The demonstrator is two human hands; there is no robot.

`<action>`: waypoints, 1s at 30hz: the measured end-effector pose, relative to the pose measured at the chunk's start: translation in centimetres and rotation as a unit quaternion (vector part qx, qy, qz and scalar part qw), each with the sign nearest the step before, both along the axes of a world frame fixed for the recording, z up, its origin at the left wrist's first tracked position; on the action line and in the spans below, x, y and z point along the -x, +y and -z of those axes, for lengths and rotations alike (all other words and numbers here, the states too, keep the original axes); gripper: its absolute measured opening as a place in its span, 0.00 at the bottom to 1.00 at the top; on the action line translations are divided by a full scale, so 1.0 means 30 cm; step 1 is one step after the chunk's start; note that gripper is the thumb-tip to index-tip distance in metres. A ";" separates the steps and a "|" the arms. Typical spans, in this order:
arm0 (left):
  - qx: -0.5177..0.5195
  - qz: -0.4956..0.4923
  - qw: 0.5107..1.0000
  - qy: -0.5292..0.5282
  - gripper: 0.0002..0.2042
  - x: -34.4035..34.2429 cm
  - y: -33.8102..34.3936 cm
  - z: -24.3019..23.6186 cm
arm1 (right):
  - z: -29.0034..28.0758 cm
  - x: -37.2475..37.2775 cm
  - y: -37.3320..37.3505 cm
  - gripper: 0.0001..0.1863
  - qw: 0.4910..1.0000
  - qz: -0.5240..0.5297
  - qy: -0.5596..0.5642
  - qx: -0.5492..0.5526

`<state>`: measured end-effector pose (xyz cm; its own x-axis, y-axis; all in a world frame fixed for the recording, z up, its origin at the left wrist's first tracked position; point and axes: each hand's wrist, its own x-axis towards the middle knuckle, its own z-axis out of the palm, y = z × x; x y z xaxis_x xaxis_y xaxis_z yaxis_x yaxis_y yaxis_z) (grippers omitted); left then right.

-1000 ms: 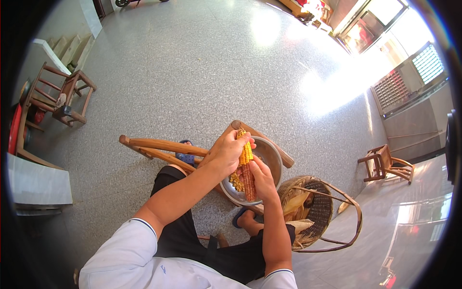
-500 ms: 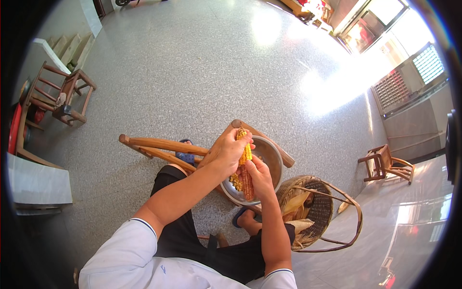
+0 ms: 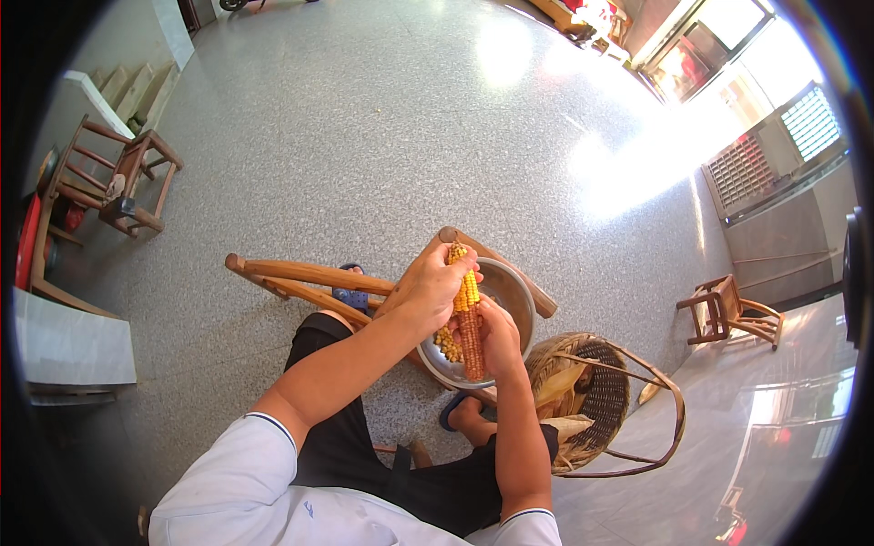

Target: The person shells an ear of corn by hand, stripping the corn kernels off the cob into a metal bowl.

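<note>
An ear of corn [image 3: 469, 318] is held between my two hands above a round metal basin [image 3: 525, 314]. Its far part has yellow kernels; the near part is a stripped reddish-brown cob. My left hand [image 3: 434, 284] is closed around the far, kernelled part. Around the cob's middle, my right hand [image 3: 498, 329] is closed from the right side, its thumb along the edge where the kernels end. Loose yellow kernels [image 3: 447, 344] lie in the basin, partly hidden beneath the corn. A wooden frame [image 3: 309, 271] with round poles stands around the basin.
A woven basket [image 3: 612, 391] with a long handle, holding corn husks [image 3: 560, 387], stands right of the basin. My feet in blue slippers [image 3: 452, 409] are beside the frame. Small wooden chairs stand at the far left [image 3: 137, 177] and right [image 3: 724, 309].
My right thumb and fingers have shifted slightly along the cob. More bare cob shows at its middle, where kernels were before. My left hand stays nearly in place.
</note>
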<state>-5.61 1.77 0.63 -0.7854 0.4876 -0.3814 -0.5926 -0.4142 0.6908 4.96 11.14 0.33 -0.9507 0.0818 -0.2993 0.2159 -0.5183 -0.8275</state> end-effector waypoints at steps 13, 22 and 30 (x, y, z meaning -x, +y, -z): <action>0.014 0.021 1.000 -0.007 0.08 -0.001 0.001 0.011 | 0.017 -0.008 0.003 0.17 0.999 0.000 0.002 -0.049; 0.010 0.024 1.000 -0.016 0.09 0.002 -0.002 0.006 | -0.006 -0.004 0.004 0.18 0.999 0.012 -0.021 0.023; 0.022 0.004 1.000 0.008 0.08 -0.009 0.005 0.007 | 0.039 -0.004 0.005 0.17 0.998 0.003 -0.001 -0.057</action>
<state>-5.33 1.93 0.41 -0.7878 0.4771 -0.3896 -0.5844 -0.3788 0.7176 5.09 11.30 -0.83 -0.9495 0.1205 -0.2898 0.2150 -0.4229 -0.8803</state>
